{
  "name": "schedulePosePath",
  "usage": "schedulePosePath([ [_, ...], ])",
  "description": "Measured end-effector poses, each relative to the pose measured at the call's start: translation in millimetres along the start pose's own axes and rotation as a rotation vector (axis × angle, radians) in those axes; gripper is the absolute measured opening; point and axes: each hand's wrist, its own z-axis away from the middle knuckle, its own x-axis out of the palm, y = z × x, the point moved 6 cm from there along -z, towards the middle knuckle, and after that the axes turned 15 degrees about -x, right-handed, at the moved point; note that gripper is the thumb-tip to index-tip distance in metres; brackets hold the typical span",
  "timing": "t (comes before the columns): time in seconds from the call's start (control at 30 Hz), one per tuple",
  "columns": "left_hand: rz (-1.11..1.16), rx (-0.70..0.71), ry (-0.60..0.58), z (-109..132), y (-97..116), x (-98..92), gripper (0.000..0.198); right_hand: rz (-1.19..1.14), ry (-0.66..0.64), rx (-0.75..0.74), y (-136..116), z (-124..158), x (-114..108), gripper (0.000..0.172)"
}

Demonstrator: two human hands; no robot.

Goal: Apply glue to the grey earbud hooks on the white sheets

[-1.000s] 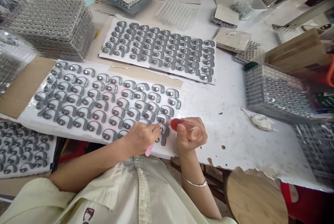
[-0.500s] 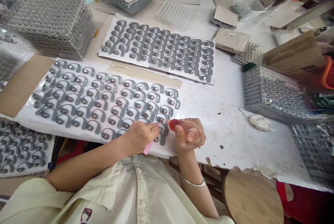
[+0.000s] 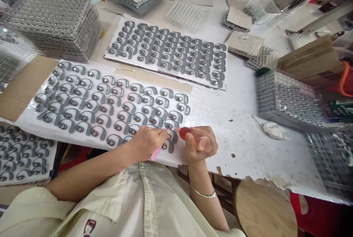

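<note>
My left hand (image 3: 147, 142) is closed, its fingertips pinched over the lower right of the near sheet. From beneath it sticks the flat end of a pink tool (image 3: 156, 153); its kind is mostly hidden. My right hand (image 3: 202, 145) wraps round a small see-through bottle (image 3: 197, 138) with a reddish front end, tilted so its thin tip points left at my left fingertips. Between the two lies a grey hook-shaped part (image 3: 170, 124) with a small metallic piece on it. Rows of similar grey hooks cover the white near sheet (image 3: 180, 156).
Behind lies a second sheet of grey hooks (image 3: 168, 49), with a cotton swab (image 3: 127, 69) before it. Stacked clear trays (image 3: 55, 23) rise at the left, more trays (image 3: 289, 99) at the right. A crumpled white tissue (image 3: 273, 129) and a wooden stool (image 3: 266, 207) are on the right.
Both hands keep nearly the same place and the same holds. The view has shifted very slightly; the pink end has tilted a little.
</note>
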Motion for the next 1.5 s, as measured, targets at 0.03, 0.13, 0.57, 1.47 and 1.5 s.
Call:
schedulePosePath([
  [0.03, 0.006, -0.003, -0.005, 0.0, -0.6, 0.1, 0.014, 0.007, -0.003, -0.002, -0.2, -0.1, 0.0, 0.017],
  [0.13, 0.021, -0.004, -0.013, -0.5, -1.6, -0.6, 0.015, 0.018, -0.007, -0.016, -1.0, -0.5, 0.4, 0.017],
  [0.57, 0.091, -0.046, 0.012, -7.5, -5.3, -9.8, 0.012, -0.014, 0.066, -0.071, -3.5, -3.0, -3.5, 0.024],
  [1.47, 0.395, -0.188, -0.005, -17.1, -19.9, -19.8, 0.009, -0.052, 0.051, 0.003, -1.1, -3.4, -0.7, 0.014],
  [1.5, 0.415, -0.203, -0.021, -17.9, -21.2, -19.8, 0.009, -0.053, 0.050, 0.003, -1.1, -3.5, -0.6, 0.014],
])
